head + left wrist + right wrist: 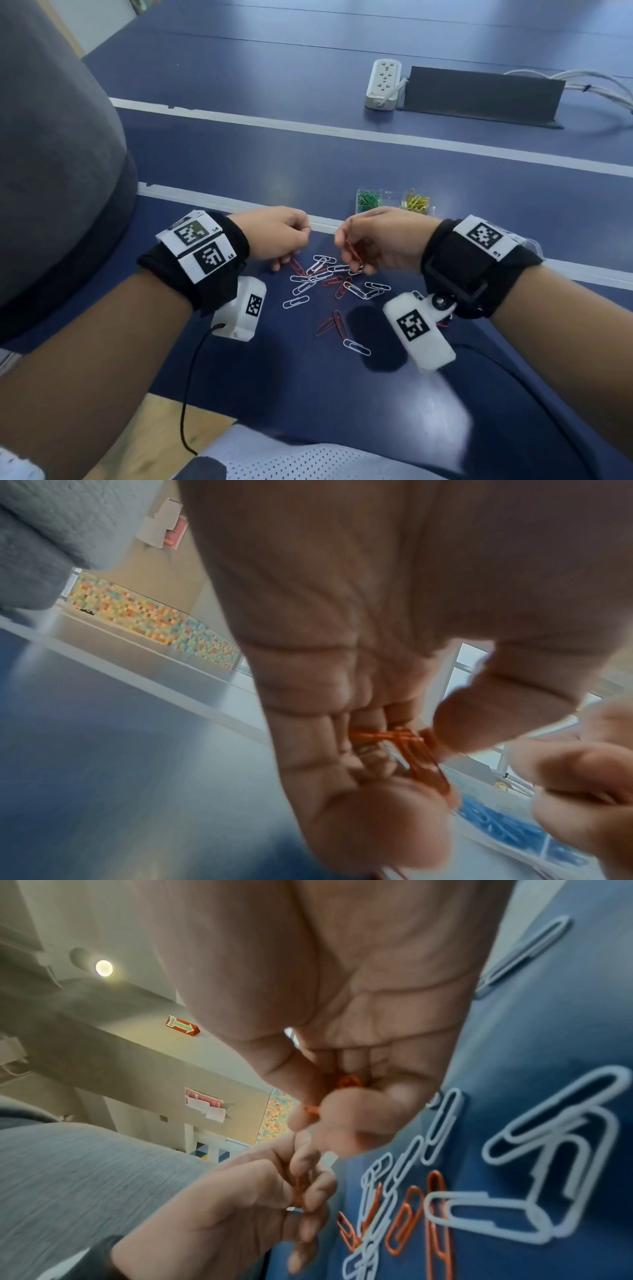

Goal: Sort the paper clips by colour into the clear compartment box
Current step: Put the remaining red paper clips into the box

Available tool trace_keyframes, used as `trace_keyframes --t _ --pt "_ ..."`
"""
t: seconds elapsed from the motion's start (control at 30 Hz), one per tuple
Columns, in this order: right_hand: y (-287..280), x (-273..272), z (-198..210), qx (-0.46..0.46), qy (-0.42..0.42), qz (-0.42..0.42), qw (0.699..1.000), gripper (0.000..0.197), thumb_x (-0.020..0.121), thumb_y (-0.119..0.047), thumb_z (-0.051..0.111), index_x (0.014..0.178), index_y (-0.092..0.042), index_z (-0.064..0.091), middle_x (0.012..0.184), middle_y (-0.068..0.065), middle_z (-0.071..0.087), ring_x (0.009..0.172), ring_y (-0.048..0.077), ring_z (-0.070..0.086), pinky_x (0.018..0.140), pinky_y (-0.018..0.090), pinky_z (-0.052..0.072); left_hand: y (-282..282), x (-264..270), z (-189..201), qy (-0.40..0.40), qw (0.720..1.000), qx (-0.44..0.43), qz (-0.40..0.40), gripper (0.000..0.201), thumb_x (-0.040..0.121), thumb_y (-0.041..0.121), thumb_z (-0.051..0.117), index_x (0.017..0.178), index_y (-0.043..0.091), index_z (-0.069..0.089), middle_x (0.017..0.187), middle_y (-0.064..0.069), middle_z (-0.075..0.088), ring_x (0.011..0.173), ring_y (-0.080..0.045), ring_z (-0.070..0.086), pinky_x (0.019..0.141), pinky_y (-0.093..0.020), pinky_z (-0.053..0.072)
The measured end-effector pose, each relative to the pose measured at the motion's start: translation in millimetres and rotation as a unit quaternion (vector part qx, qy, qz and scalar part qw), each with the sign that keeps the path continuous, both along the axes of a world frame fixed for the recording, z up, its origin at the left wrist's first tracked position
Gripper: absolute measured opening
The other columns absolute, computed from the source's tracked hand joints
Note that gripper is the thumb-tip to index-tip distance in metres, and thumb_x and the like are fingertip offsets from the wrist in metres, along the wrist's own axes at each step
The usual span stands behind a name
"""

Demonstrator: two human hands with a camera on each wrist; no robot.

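Red and white paper clips point(329, 277) lie loose on the blue table between my hands. My left hand point(284, 236) curls its fingers round several red clips point(411, 750), also seen as red clips point(298, 1191) in the right wrist view. My right hand point(363, 246) pinches a bunch of red clips point(354, 251) just above the pile; the red clips point(347, 1081) sit in its curled fingers. The clear compartment box point(394, 200) stands beyond my right hand, with green clips point(368, 199) and yellow clips point(416, 202); blue clips point(493, 823) show in another compartment.
A white power strip point(383, 84) and a dark box point(483, 96) with white cables stand far back. White lines cross the table. A grey cushion-like shape point(51, 154) fills the left. Two red clips and a white clip point(356, 347) lie nearer me.
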State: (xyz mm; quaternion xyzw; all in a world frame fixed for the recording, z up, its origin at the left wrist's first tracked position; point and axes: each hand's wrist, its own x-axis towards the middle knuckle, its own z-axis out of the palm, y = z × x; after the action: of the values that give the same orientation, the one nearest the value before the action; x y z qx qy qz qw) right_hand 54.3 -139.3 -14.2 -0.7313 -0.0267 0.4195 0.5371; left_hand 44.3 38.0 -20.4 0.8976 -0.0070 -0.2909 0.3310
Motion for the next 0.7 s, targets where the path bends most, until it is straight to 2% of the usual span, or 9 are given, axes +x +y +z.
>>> trace_keyframes --t 0.1,0.17,0.2,0.27,0.33,0.43,0.5,0.6,0.7 --pt "7.6 0.3 0.5 -0.034 -0.014 -0.015 0.999 0.02 0.088 -0.012 0.039 0.072 -0.01 0.05 0.061 0.007 0.048 0.046 0.017 0.041 0.043 0.022 0.032 2.9 -0.5 4.2 -0.012 0.999 0.037 -0.02 0.014 0.08 0.017 0.046 0.066 0.021 0.043 0.065 -0.006 0.05 0.058 -0.025 0.049 0.061 -0.031 0.042" --pt "10.1 -1.1 0.8 -0.096 -0.087 0.022 0.991 0.016 0.087 -0.016 0.047 0.074 -0.01 0.055 0.059 0.004 0.048 0.046 0.016 0.04 0.044 0.022 0.033 5.1 -0.9 8.8 -0.007 0.998 0.048 -0.039 0.01 0.071 0.029 0.048 0.066 0.021 0.044 0.062 -0.002 0.048 0.054 -0.024 0.047 0.059 -0.03 0.041" --pt "10.5 -2.5 1.0 -0.145 -0.145 0.063 0.977 0.015 0.086 -0.019 0.051 0.077 -0.01 0.06 0.06 0.001 0.049 0.048 0.014 0.042 0.046 0.022 0.036 6.7 -0.8 10.1 -0.006 0.998 0.049 -0.045 0.012 0.069 0.032 0.05 0.066 0.021 0.045 0.06 0.0 0.047 0.054 -0.023 0.046 0.056 -0.028 0.041" --pt "11.9 -7.9 0.4 -0.23 -0.262 0.151 0.925 0.012 0.08 -0.025 0.061 0.084 -0.017 0.07 0.06 -0.008 0.053 0.055 0.01 0.048 0.053 0.02 0.04 10.1 -0.9 10.6 -0.026 0.996 0.065 -0.06 0.019 0.074 0.031 0.064 0.067 0.021 0.049 0.055 0.004 0.044 0.052 -0.019 0.042 0.052 -0.024 0.036" --pt "15.4 -15.3 0.5 -0.298 -0.333 0.211 0.869 0.014 0.076 -0.028 0.067 0.088 -0.023 0.073 0.063 -0.01 0.055 0.067 0.013 0.054 0.061 0.021 0.04 11.8 -2.1 9.5 -0.068 0.988 0.11 -0.086 0.016 0.074 0.03 0.073 0.073 0.024 0.058 0.053 0.006 0.041 0.05 -0.013 0.04 0.051 -0.023 0.032" --pt "20.6 -20.3 -4.1 -0.342 -0.387 0.239 0.822 0.018 0.078 -0.026 0.064 0.091 -0.019 0.074 0.087 0.002 0.069 0.085 0.024 0.062 0.071 0.027 0.05 9.2 -4.0 8.4 -0.106 0.972 0.167 -0.127 0.014 0.072 0.03 0.077 0.084 0.029 0.069 0.057 0.007 0.041 0.052 -0.007 0.042 0.05 -0.022 0.032" --pt "22.5 -20.1 -6.0 -0.349 -0.391 0.239 0.817 0.019 0.078 -0.024 0.061 0.09 -0.016 0.073 0.092 0.007 0.071 0.086 0.028 0.064 0.075 0.032 0.056 7.4 -4.1 7.2 -0.115 0.965 0.192 -0.139 0.014 0.072 0.031 0.077 0.084 0.028 0.072 0.058 0.008 0.043 0.053 -0.005 0.042 0.049 -0.021 0.031" --pt "24.5 -21.3 -5.8 -0.357 -0.381 0.263 0.811 0.023 0.076 -0.029 0.062 0.089 -0.013 0.072 0.091 0.008 0.07 0.084 0.029 0.065 0.073 0.03 0.055 7.1 -3.6 6.7 -0.12 0.957 0.222 -0.145 0.01 0.071 0.034 0.076 0.076 0.026 0.072 0.058 0.008 0.046 0.056 -0.007 0.046 0.05 -0.021 0.034" --pt "22.1 -23.7 -5.3 -0.344 -0.372 0.266 0.82 0.026 0.076 -0.033 0.062 0.086 -0.011 0.071 0.09 0.009 0.07 0.084 0.027 0.063 0.075 0.031 0.055 8.1 -3.7 4.5 -0.116 0.956 0.226 -0.149 0.013 0.072 0.03 0.071 0.063 0.025 0.064 0.056 0.009 0.047 0.058 -0.009 0.047 0.056 -0.023 0.038"
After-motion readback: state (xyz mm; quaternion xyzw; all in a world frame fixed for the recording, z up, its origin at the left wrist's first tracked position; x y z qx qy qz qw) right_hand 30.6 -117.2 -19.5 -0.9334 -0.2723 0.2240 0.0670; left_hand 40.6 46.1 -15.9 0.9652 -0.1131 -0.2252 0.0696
